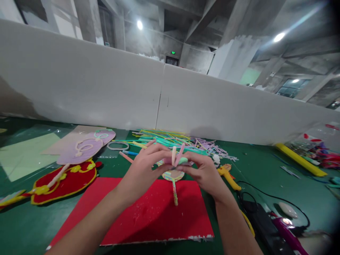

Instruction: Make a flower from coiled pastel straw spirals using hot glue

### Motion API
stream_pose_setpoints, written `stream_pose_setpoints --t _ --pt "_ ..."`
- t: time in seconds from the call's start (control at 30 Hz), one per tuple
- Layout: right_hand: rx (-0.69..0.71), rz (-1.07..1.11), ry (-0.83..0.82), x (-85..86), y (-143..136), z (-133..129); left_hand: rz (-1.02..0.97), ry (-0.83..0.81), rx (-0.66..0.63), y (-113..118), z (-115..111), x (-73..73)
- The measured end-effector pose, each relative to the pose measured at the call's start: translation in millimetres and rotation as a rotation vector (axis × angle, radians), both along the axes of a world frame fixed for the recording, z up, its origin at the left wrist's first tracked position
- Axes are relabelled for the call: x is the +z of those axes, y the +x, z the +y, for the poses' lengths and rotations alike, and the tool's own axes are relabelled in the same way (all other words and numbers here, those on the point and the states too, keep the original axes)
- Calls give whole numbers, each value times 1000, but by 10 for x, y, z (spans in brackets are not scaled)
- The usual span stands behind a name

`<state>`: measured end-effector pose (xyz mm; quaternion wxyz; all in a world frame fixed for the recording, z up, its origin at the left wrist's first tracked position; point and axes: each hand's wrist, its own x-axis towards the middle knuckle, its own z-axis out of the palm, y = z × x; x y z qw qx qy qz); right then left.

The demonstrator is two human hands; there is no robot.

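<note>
Both hands meet above the red board, near its back edge. My left hand pinches a small bundle of pastel fuzzy pieces, with pink and cream tips pointing up. From the other side, my right hand grips the same bundle, close to its mint green part. Fingers hide where the pieces join. Below and behind them lies a small round pastel item with a fuzzy handle, partly over the red board.
Loose pastel stems lie behind the hands. At left are a purple fan shape and a red, yellow-edged one. A yellow glue gun, black cable, power strip and yellow tube sit at right.
</note>
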<state>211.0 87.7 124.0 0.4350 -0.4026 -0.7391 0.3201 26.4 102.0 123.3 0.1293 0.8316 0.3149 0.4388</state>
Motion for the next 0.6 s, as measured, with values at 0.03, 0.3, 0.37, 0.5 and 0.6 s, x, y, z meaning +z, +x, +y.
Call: stream_pose_setpoints --t 0.03,0.3,0.37,0.5,0.6 --pt "-5 -9 8 1 -4 -1 -11 -32 10 0 -2 8" --pt "-42 -53 210 24 4 -27 -118 -94 58 11 -35 25" --pt "-35 -54 247 22 12 -32 -122 -72 52 14 -46 31" --pt "-50 -83 291 42 10 -38 -102 55 41 17 -74 4" --pt "-157 -130 366 97 18 -58 -114 304 82 -14 -94 -54"
